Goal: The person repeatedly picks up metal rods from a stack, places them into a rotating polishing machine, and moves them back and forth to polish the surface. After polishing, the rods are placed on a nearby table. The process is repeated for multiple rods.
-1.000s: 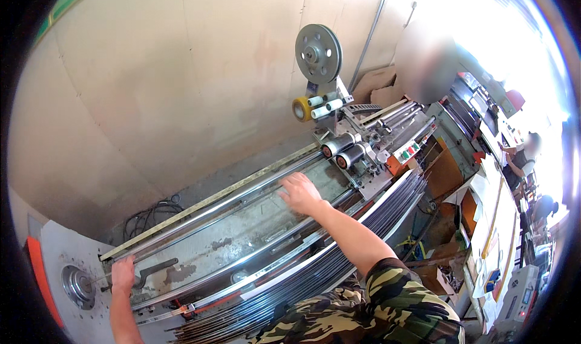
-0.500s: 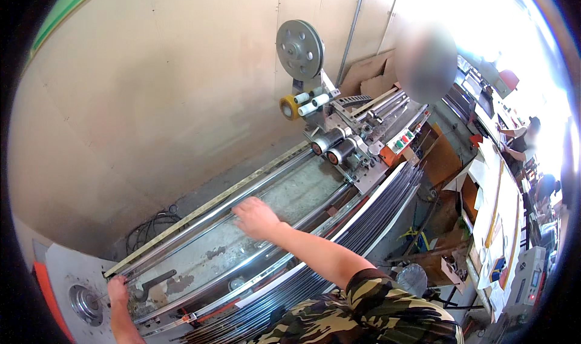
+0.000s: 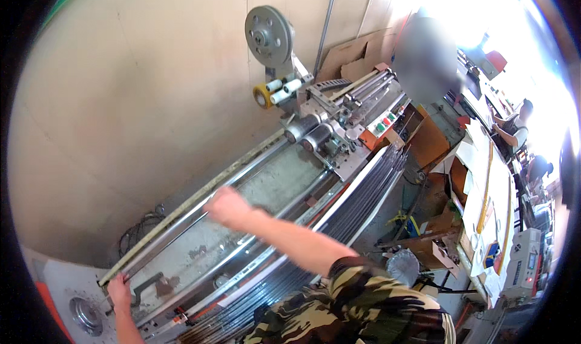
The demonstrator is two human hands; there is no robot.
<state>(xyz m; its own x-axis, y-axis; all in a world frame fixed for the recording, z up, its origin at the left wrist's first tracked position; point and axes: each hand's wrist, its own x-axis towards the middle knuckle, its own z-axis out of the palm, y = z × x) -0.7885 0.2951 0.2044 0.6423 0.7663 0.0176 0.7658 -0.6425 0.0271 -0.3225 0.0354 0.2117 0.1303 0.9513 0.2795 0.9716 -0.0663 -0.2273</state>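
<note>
My left hand [image 3: 120,292] is closed at the near left end of a long machine bed [image 3: 281,177], beside a round metal chuck [image 3: 86,315]. Its fingers wrap a thin rod [image 3: 175,240] that runs along the inner side of a shiny rail. Farther up the bed, my right hand [image 3: 227,208] is curled over the same line, slightly blurred. Whatever lies inside its fingers is hidden. A dark hooked bar [image 3: 145,287] rests on the bed next to my left hand.
A carriage with two dark rollers [image 3: 316,136] and a large grey wheel [image 3: 268,35] stands at the bed's far end. Thin dark rods [image 3: 357,208] lie bundled along the bed's right side. A wall borders the left. People work at the far right.
My right hand has gone from loosely spread fingers to a curled grip. My left hand stays near the chuck. The view has shifted, so the machine sits farther left in the picture.
</note>
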